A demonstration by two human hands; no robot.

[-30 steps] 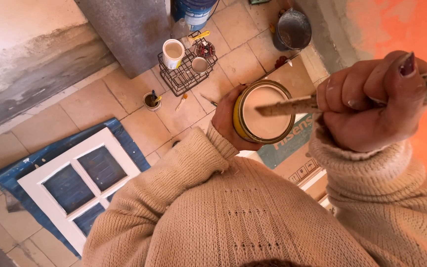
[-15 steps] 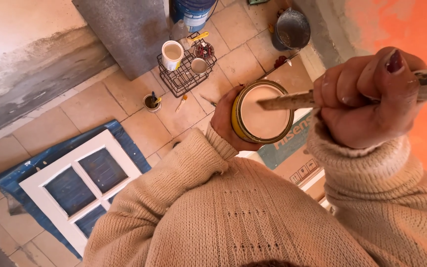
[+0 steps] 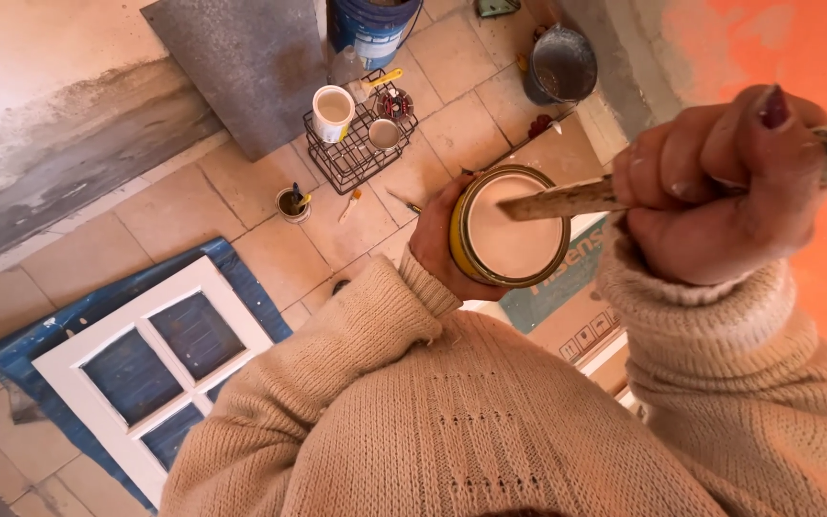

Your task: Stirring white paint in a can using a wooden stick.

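1. The paint can (image 3: pixel 512 226) is a round open tin with a yellow side and a brassy rim, filled close to the rim with smooth pale pink paint.
2. It is held up in front of the person's chest, high above the tiled floor (image 3: pixel 193 206), over the edge of a flattened cardboard box (image 3: pixel 576 316).
3. The left hand (image 3: pixel 437 244) wraps the can's side from the left; its grip is closed around the tin.
4. The right hand (image 3: pixel 720 187) is clenched in a fist around a wooden stir stick (image 3: pixel 567 199), whose paint-stained end reaches across the can's rim and over the paint.
5. Both arms wear a beige knitted sweater (image 3: pixel 452 421).
6. On the floor beyond the can, well apart from it, stand a black wire basket (image 3: pixel 351 153) with a white cup (image 3: pixel 333 110), a small jar with brushes (image 3: pixel 291 204), a blue bucket (image 3: pixel 375 29) and a grey metal pail (image 3: pixel 559 65).
7. At lower left a white window frame (image 3: pixel 145 359) lies flat on a blue sheet (image 3: pixel 11 349).
8. An orange wall (image 3: pixel 796 48) stands close on the right; bare tiles lie between the basket and the window frame.
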